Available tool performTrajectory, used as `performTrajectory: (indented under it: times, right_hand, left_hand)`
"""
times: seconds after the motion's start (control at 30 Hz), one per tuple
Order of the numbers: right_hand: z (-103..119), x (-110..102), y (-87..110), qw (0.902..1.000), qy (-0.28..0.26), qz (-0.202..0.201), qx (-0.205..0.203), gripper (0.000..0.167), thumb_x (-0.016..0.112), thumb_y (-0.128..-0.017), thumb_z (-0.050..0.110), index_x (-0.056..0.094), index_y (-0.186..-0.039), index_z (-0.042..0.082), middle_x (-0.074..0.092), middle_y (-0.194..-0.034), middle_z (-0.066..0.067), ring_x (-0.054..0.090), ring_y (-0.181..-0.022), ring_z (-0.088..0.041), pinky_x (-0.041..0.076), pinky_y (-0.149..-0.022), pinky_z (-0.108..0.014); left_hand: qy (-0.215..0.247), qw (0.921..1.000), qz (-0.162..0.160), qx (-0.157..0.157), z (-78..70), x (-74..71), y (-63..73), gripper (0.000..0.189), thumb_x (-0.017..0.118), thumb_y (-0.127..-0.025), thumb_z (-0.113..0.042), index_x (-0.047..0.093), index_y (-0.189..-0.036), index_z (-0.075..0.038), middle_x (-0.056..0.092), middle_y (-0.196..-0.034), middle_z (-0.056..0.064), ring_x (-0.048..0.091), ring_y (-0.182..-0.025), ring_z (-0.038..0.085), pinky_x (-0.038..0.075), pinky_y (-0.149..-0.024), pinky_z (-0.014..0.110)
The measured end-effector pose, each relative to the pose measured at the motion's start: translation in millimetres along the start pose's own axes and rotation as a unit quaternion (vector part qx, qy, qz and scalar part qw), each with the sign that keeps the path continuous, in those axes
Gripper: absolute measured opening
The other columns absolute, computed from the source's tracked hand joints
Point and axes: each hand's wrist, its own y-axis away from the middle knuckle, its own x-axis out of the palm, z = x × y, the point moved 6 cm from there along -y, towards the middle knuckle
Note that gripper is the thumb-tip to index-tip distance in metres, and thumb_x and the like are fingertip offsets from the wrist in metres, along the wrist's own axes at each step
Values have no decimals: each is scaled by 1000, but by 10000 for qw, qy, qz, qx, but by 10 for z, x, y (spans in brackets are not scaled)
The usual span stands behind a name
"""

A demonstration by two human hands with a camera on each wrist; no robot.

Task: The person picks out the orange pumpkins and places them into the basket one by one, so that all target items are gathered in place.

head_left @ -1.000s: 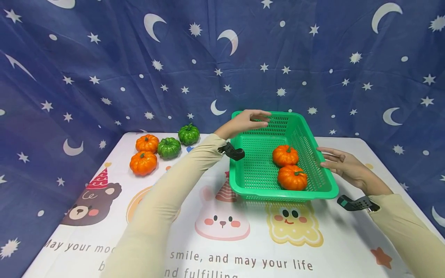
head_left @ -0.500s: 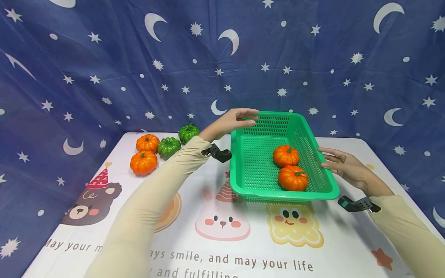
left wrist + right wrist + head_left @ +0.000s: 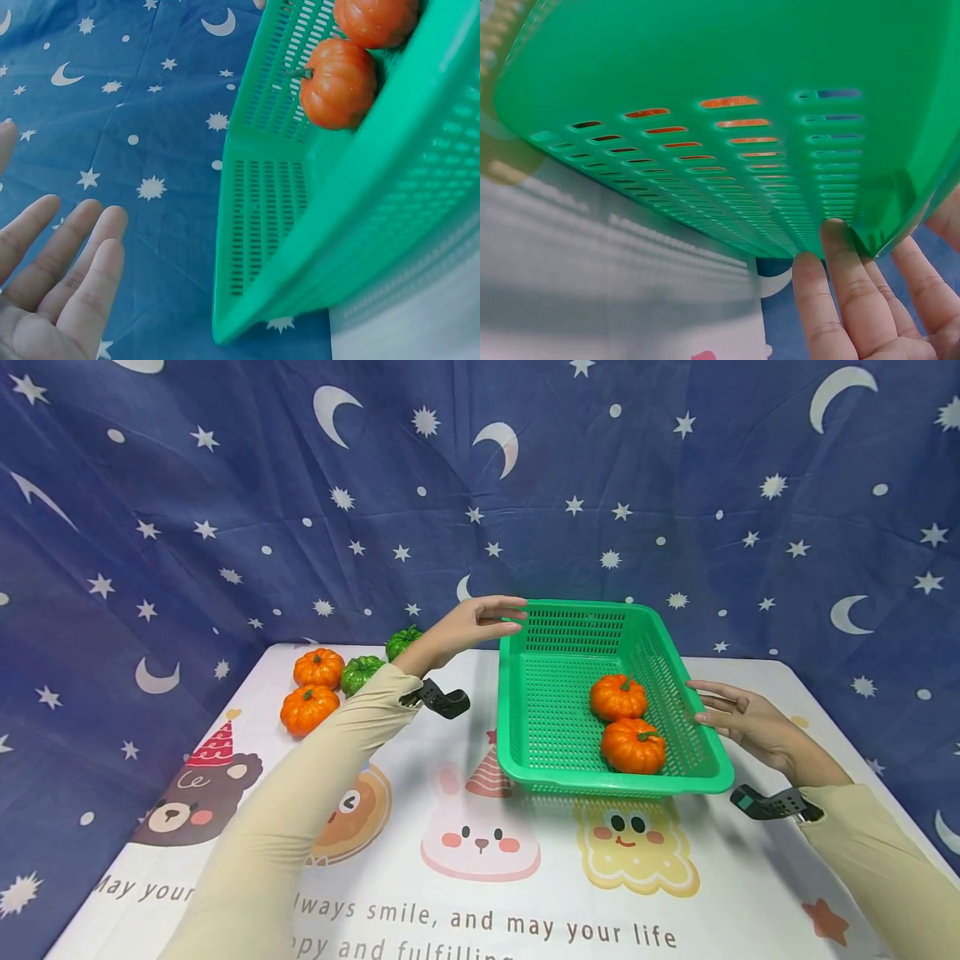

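A green plastic basket (image 3: 517, 773) stands on the right half of the table. Two small orange pumpkins (image 3: 618, 697) lie in it against its right side; they also show in the left wrist view. My left hand (image 3: 472, 625) hovers by the basket's back left corner, fingers extended and holding nothing. Beyond the right rim, my right hand (image 3: 757, 731) has its fingertips at the basket's outer wall. In the right wrist view those fingers (image 3: 847, 292) reach up to the slotted wall, just under the rim.
At the table's back left lie two orange pumpkins (image 3: 309, 710) and two green pumpkins (image 3: 362, 675), the green ones partly hidden by the left arm. A blue curtain (image 3: 375, 527) with moons and stars hangs behind. The white tablecloth (image 3: 555, 910) carries printed cartoons and lettering.
My left hand has moved left from over the basket to just outside its back left corner, now overlapping the green pumpkins. The right hand, basket and pumpkins have stayed put.
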Motion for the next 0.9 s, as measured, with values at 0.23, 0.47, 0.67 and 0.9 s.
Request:
performTrajectory:
  times: [0.23,0.47,0.67,0.9]
  right_hand:
    - [-7,-1,0,10000,-70,26,-24,66,62,-91,15,28,-148,19,38,-124,20,50,-101,15,47,-85,-8]
    - [-13,-4,-7,9999,-108,28,-26,65,62,-91,14,30,-147,20,38,-123,20,50,-101,15,46,-84,-7]
    - [-21,-4,-7,9999,-108,50,-26,64,61,-92,14,30,-147,21,37,-125,18,50,-101,15,46,-84,-7]
    - [-9,4,-9,9996,-267,79,-83,61,61,-91,12,34,-145,21,41,-119,22,53,-100,13,47,-83,-8]
  left_hand:
    - [-89,9997,-205,-85,63,-155,185,48,54,-96,-17,42,-141,-11,50,-140,12,48,-129,23,42,-106,37]
    - [-257,9985,-457,-157,151,-361,402,47,54,-96,-17,43,-141,-10,50,-140,13,47,-130,24,40,-108,40]
    - [-375,9966,-653,-325,249,-539,638,48,54,-96,-20,42,-141,-10,48,-141,14,47,-130,26,38,-110,43]
    - [-477,9934,-958,-404,325,-727,866,48,54,-96,-20,43,-141,-8,49,-140,14,48,-129,25,40,-108,40]
